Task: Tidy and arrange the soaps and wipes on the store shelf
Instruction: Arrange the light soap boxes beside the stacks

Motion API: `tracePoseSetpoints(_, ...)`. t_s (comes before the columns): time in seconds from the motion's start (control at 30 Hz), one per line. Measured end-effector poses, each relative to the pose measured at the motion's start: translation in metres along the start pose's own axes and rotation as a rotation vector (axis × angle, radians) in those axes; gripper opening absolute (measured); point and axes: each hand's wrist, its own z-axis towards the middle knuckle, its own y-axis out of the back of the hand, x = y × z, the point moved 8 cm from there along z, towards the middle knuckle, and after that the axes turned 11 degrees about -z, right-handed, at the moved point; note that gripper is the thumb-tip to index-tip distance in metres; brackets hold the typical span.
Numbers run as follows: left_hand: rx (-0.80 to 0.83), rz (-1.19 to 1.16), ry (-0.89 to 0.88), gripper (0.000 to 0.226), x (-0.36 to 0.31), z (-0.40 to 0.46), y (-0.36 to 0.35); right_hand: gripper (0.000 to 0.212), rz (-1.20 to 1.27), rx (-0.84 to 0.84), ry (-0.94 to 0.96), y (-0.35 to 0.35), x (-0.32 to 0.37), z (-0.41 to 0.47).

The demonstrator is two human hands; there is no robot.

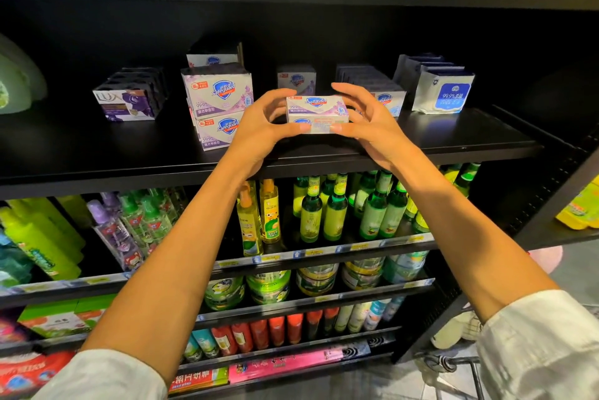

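Soap box (317, 114) pinched at both ends, left hand (259, 127) and right hand (369, 122) each clamped on it, above shelf (453, 137), beside stacked boxes (217, 108).

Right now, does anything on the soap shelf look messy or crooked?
Yes. The stack of purple soap boxes on the left leans, with its lower box twisted out of line. The hands hold two more soap boxes mid-shelf.

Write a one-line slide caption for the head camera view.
Both hands, left hand and right hand, hold a Safeguard soap box over the black shelf.
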Motion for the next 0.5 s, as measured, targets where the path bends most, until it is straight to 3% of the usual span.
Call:
tracePoseSetpoints(0.1, -0.019, -0.02, 0.012, 0.061, 0.001, 0.0, 0.001, 0.079, -0.094, 0.023, 0.032, -0.003, 0.004, -0.002)
tracePoseSetpoints(0.23, -0.007, -0.044, 0.032, 0.057, 0.002, -0.001, -0.002, 0.064, -0.135, -0.028, 0.041, 0.001, 0.004, -0.003)
tracePoseSetpoints(0.4, 0.038, -0.011, 0.004, 0.049, -0.003, -0.004, -0.008, 0.052, -0.081, -0.084, 0.043, 0.007, 0.001, -0.002)
tracePoseSetpoints(0.5, 0.083, 0.052, -0.046, 0.057, -0.008, -0.005, -0.01, 0.052, -0.064, -0.085, 0.028, 0.006, -0.001, -0.001)
